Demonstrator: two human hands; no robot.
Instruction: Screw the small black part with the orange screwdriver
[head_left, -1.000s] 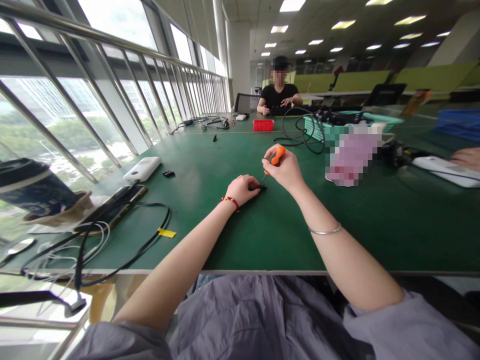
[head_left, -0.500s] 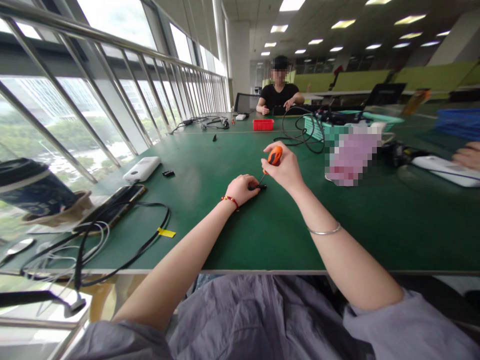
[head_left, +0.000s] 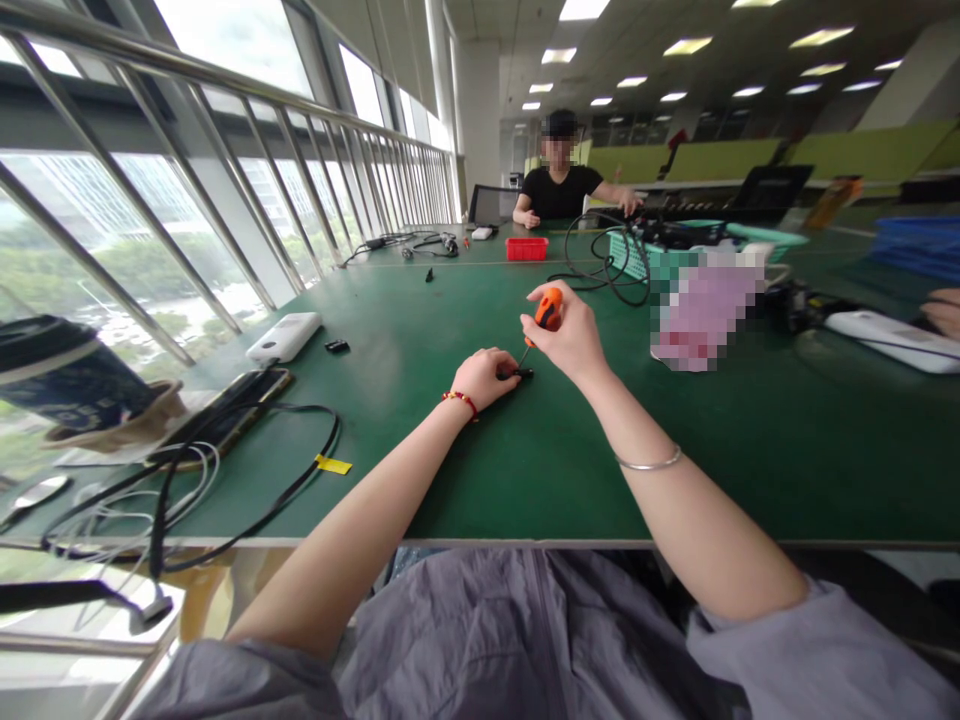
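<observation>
A: We start at our right hand (head_left: 570,335). Its fingers are curled tight round the orange handle of a screwdriver (head_left: 549,308), which leans down and to the left. The thin shaft ends at a small black part (head_left: 520,374).

B: Our left hand (head_left: 484,378) presses that small black part onto the green table (head_left: 525,480). The fingers are closed narrow over it, so we see only its right end poking out past the fingertips.

A: It lies mid-table, straight ahead of us, between our two hands. Whether the tip sits in a screw we cannot tell; it is too small.

B: At our wrists there is a red bracelet (head_left: 460,400) on the left and a silver bangle (head_left: 649,463) on the right forearm.

A: Further left we see a white power bank (head_left: 285,337) with a little black piece (head_left: 337,346) just beside it. Nearer us is a phone (head_left: 225,415) under a looping black cable (head_left: 334,430), and near the loop lies a yellow tag (head_left: 333,465).

B: Far across the table we make out a red tray (head_left: 526,250) and a teal basket (head_left: 637,255) with cables coiled against it. Another person (head_left: 561,190) in a black shirt sits at the far end, one arm stretched out toward the basket's side.

A: At the right edge, someone else's hand (head_left: 943,310) lies by a white device (head_left: 892,342).
</observation>
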